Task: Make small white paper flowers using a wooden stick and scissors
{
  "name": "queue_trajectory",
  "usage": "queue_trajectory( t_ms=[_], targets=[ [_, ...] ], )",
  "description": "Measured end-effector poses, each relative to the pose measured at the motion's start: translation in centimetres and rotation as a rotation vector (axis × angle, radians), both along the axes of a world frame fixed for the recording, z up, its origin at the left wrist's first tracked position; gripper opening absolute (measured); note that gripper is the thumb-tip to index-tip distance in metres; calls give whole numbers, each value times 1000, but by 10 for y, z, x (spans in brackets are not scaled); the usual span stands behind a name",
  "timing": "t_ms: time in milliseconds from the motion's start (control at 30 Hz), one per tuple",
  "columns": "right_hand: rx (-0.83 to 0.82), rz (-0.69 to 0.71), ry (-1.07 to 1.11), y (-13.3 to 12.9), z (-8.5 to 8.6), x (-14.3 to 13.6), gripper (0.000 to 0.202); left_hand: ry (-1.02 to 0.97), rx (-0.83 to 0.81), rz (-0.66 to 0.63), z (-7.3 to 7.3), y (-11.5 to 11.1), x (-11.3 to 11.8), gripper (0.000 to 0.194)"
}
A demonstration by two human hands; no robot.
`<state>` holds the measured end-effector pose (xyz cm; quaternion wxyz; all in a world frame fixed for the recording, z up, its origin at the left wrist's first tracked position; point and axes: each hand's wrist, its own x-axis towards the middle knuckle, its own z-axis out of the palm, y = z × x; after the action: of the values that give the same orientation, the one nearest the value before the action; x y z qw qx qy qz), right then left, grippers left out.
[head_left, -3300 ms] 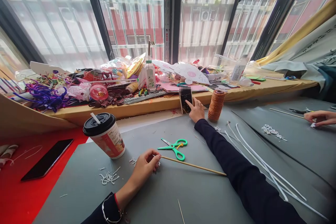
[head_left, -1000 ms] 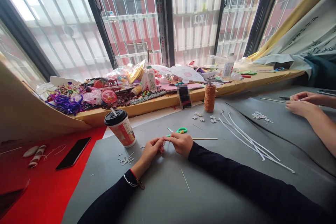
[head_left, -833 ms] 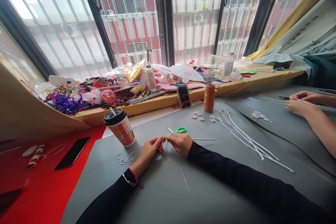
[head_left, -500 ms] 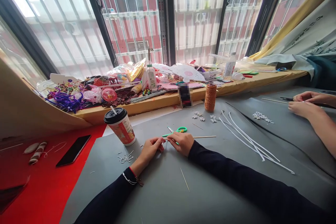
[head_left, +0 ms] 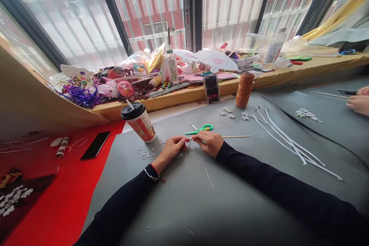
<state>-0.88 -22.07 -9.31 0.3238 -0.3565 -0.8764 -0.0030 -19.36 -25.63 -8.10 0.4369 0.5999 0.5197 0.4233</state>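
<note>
Your left hand (head_left: 172, 150) pinches a small white piece (head_left: 186, 143); your right hand (head_left: 211, 144), grip closed, holds the pale stick (head_left: 238, 137) near green scissors (head_left: 198, 130).

Left hand (head_left: 172, 148) pinches a small white piece (head_left: 186, 144), form unclear; right hand (head_left: 210, 142) grips a thin stick (head_left: 238, 137) pointing right. Green scissors (head_left: 198, 130) lie just beyond. On the grey surface (head_left: 178, 203): lidded cup (head_left: 142, 125) left, orange twine spool (head_left: 244, 91) far right, white cords (head_left: 288, 138) right.
</note>
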Motion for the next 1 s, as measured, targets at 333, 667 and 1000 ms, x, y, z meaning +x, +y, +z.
queue_trajectory(
  t_ms=[333, 667, 1000],
  targets=[
    [-12, -21, -3, -1, 5, 0, 30, -133, -58, -5, 0, 3, 4, 39],
    [-32, 9, 3, 0, 4, 1, 27, -37, -48, -11, 2, 3, 2, 38],
    [55, 25, 90, -4, 5, -2, 22, -237, -60, 24, 3, 0, 5, 35]
  ],
)
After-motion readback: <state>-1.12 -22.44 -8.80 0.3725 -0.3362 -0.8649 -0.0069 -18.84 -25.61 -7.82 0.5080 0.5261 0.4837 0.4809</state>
